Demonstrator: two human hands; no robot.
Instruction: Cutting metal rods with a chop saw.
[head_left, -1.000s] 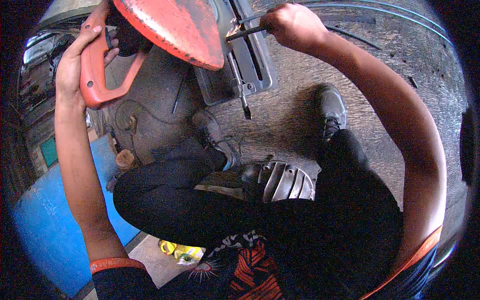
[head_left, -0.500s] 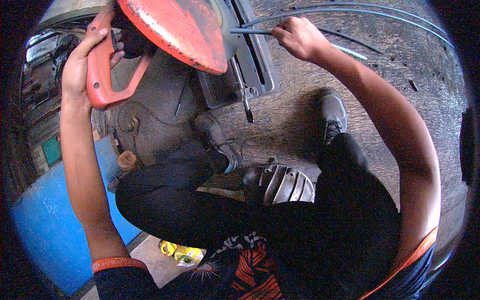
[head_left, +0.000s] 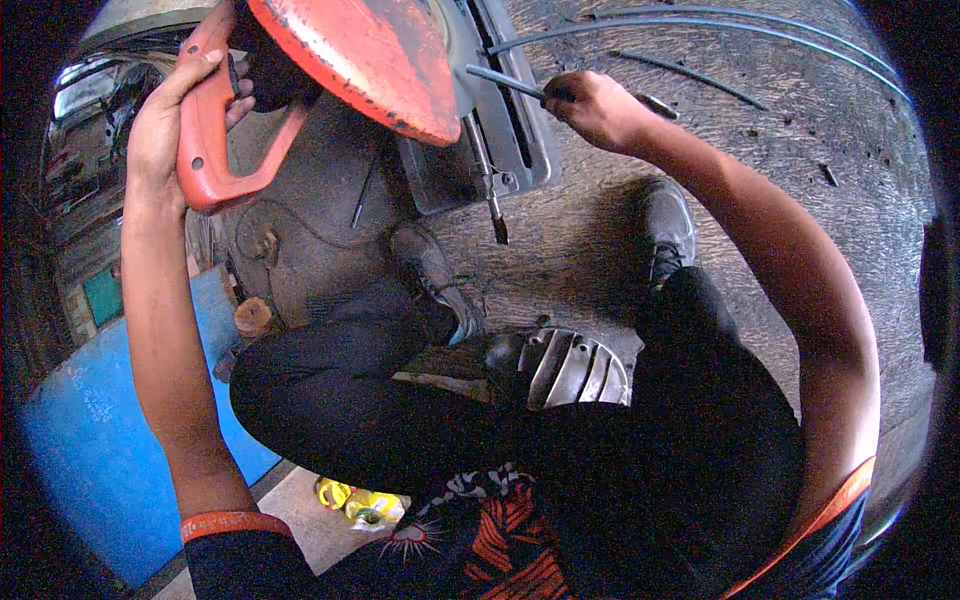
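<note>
Right hand [head_left: 597,105] has slid down-left along the metal rod [head_left: 505,82], grip closed on it; left hand [head_left: 165,125] wraps the saw's orange handle [head_left: 215,150]

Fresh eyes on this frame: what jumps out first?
The big orange blade guard of a chop saw at top centre, with the left hand wrapped on its orange handle at upper left. Beside it, the right hand grips a thin metal rod over the saw's grey base. A ribbed metal cover lies by the knees.
</note>
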